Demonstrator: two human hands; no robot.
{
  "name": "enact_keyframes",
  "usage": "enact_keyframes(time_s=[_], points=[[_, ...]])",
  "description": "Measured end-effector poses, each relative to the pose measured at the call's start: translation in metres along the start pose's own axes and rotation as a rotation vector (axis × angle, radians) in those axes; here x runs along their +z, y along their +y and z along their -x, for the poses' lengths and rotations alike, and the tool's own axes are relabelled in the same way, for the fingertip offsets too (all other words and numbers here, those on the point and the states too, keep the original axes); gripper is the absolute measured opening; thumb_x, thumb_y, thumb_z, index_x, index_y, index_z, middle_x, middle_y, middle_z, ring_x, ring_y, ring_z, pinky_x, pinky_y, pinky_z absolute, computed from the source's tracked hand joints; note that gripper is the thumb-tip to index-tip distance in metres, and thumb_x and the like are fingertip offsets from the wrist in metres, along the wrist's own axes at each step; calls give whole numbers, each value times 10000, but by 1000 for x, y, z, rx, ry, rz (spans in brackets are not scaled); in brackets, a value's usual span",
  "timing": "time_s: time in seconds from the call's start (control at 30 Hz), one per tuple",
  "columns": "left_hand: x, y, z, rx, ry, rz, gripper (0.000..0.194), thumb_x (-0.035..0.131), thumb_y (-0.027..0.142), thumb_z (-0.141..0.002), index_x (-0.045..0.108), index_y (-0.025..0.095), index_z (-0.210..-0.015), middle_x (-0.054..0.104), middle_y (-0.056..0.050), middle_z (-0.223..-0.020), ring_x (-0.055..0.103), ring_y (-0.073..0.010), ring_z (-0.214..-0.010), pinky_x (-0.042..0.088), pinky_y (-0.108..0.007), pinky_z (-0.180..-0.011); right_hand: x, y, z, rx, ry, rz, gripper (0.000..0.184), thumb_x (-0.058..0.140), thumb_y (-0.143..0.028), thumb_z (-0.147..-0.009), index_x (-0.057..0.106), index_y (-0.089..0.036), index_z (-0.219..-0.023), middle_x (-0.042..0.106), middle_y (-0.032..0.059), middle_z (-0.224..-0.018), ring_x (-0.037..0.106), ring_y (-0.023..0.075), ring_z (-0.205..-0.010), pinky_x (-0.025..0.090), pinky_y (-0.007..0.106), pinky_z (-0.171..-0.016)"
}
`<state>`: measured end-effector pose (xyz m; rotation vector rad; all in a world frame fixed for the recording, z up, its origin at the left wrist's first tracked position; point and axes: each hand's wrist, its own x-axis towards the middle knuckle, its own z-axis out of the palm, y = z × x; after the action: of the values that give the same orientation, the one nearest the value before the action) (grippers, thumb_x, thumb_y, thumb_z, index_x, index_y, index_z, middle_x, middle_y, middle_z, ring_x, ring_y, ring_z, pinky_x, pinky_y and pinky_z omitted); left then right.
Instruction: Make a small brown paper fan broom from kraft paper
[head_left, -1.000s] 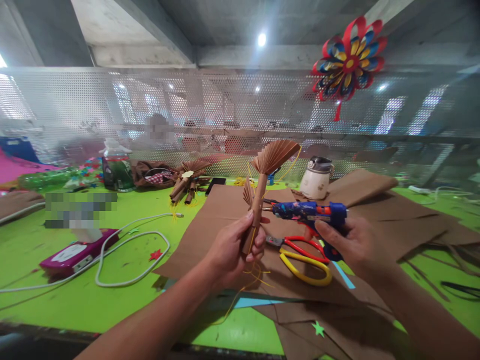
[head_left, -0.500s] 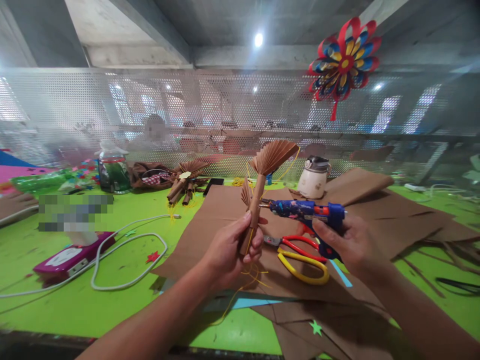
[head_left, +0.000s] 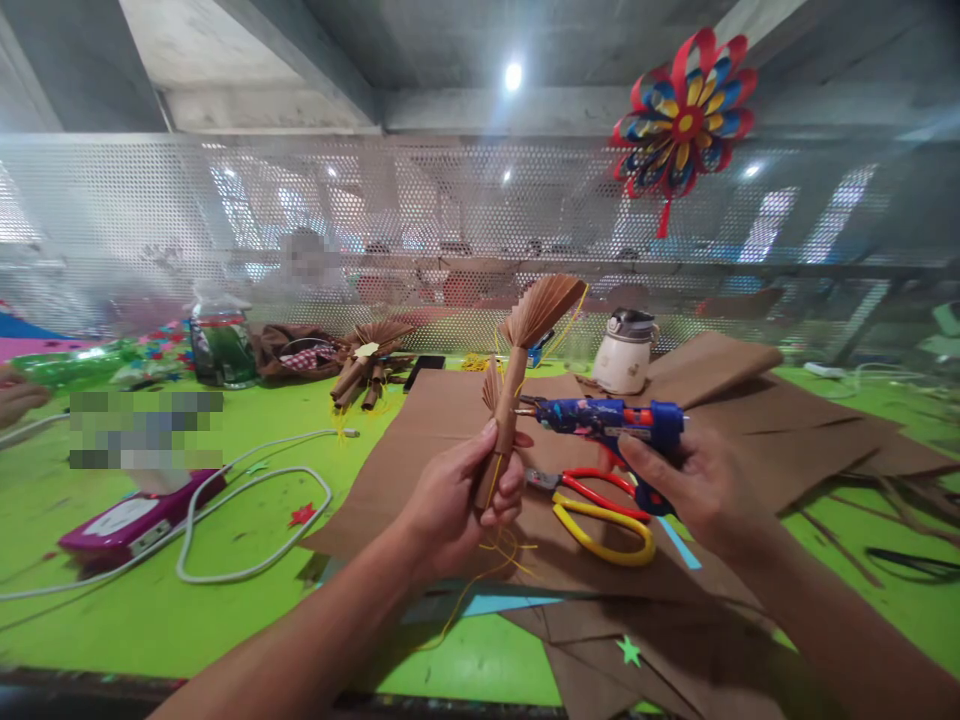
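My left hand point(head_left: 472, 490) is wrapped round the lower tube of a brown paper craft figure point(head_left: 517, 370), which stands nearly upright. Its top is a pleated fan, a smaller fan sticks out on its left side, and yellow string runs along it and dangles below. In my right hand point(head_left: 701, 480) is a blue hot glue gun point(head_left: 607, 420), nozzle pointing left, its tip at or very near the tube. Scissors point(head_left: 600, 510) with one red and one yellow handle lie beneath the gun on a brown paper sheet point(head_left: 397, 460).
Further back lie similar paper pieces point(head_left: 367, 360), a green-filled jar point(head_left: 223, 340) and a white flask point(head_left: 624, 355). At left, a purple power strip point(head_left: 135, 520) and a white cable point(head_left: 255, 578) rest on the green table point(head_left: 247, 630). Another person's hand point(head_left: 19, 395) shows at the left edge.
The paper fan leans slightly less to the right, and the glue gun's nozzle stays by the tube. The other person's hand at the left edge has shifted. The view has moved slightly.
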<state>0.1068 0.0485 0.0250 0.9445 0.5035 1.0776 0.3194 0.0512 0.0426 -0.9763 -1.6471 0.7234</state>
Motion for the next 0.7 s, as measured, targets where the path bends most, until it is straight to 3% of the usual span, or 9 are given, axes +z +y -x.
enact_keyframes(time_s=[0.17,0.33,0.53,0.7], points=[[0,1,0,-21,-40,28,333,311,363,-944,558,140,-929,398,23,-576,293,-48,-409,226,-160,-389,0,1,1,-14,38,26,291,638,-434,-753,649,-156,-666,477,-13,-507,398,88,-432,333,200,-358],[1,2,1,-29,-36,49,334,324,363,-941,568,136,-924,396,20,-576,295,-49,-418,228,-153,-386,0,0,1,-64,38,77,330,639,-425,-752,579,-172,-548,449,-17,-482,394,85,-432,357,202,-369],[2,2,0,-31,-11,56,336,344,365,-936,577,124,-920,400,18,-573,281,-47,-417,225,-151,-384,-1,0,1,-71,0,65,287,625,-430,-764,650,-162,-665,468,-12,-497,399,91,-442,351,205,-373],[0,2,0,-35,-28,46,356,313,365,-945,576,125,-933,400,18,-574,292,-50,-419,228,-159,-395,-2,-3,1,-62,-14,86,295,615,-439,-771,633,-189,-616,456,-6,-487,389,98,-438,342,212,-368]])
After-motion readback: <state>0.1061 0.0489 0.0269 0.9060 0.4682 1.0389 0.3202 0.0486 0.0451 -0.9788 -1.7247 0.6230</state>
